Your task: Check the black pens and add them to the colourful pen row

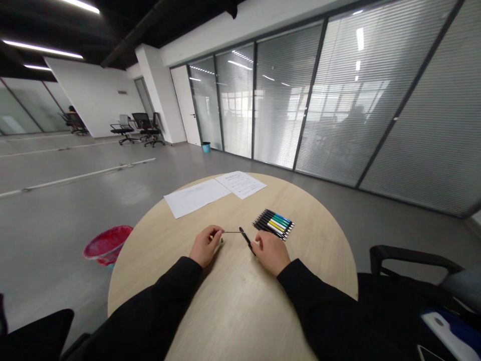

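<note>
While the left hand (206, 245) pinches a thin black rod (232, 232), the right hand (271, 252) curls over a black pen (247, 239), a row of colored pens (273, 224) just beyond it; a red plastic-lined wastebasket (107, 244) stands on the floor, well left of the left hand.

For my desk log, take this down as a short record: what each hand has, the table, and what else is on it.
Left hand: pinching a thin rod, possibly a pen refill
Right hand: holding a black pen
Surface: round light wood table
Beside the hands: neat row of pens with coloured bands
Farther along the table: blank-looking paper sheet, printed paper sheet
</note>
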{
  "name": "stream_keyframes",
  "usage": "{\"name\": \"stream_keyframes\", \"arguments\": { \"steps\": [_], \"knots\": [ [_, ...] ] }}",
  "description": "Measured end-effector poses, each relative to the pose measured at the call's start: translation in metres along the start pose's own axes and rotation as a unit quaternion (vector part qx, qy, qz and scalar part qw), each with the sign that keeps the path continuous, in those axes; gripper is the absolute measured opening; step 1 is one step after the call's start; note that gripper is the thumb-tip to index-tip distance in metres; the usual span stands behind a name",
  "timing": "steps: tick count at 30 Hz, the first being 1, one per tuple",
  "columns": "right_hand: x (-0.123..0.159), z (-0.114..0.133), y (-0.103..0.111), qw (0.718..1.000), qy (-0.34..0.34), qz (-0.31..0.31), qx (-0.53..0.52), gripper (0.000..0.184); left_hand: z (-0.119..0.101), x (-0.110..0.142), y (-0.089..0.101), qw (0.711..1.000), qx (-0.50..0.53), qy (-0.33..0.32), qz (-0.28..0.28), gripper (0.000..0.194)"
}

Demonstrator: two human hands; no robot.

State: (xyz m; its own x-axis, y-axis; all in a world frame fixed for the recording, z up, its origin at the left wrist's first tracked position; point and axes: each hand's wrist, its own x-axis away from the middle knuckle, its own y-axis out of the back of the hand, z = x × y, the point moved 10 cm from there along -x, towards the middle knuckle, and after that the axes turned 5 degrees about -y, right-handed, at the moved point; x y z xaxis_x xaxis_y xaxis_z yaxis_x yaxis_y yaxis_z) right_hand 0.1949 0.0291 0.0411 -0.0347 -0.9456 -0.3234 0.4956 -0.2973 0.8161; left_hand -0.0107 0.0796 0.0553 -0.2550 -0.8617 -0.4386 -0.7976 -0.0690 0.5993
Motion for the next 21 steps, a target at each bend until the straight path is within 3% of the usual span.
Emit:
{"name": "stream_keyframes", "arguments": {
  "steps": [5, 9, 14, 21],
  "knots": [
    [0.001, 0.016, 0.013, 0.995, 0.065, -0.037, -0.067, 0.019, -0.002, 0.001, -0.006, 1.000, 0.012, -0.016, 0.020, 0.027],
    [0.002, 0.024, 0.010, 0.994, 0.086, -0.031, -0.063, 0.008, -0.006, 0.002, -0.011, 0.999, 0.017, -0.032, 0.041, 0.028],
    [0.003, 0.025, 0.007, 0.996, 0.085, -0.016, -0.026, 0.015, -0.001, 0.001, -0.011, 0.999, 0.012, -0.019, 0.046, 0.030],
    [0.007, 0.027, 0.001, 0.997, 0.059, 0.007, 0.050, 0.012, 0.015, -0.011, 0.002, 0.997, -0.078, -0.015, -0.002, 0.027]
  ]
}}
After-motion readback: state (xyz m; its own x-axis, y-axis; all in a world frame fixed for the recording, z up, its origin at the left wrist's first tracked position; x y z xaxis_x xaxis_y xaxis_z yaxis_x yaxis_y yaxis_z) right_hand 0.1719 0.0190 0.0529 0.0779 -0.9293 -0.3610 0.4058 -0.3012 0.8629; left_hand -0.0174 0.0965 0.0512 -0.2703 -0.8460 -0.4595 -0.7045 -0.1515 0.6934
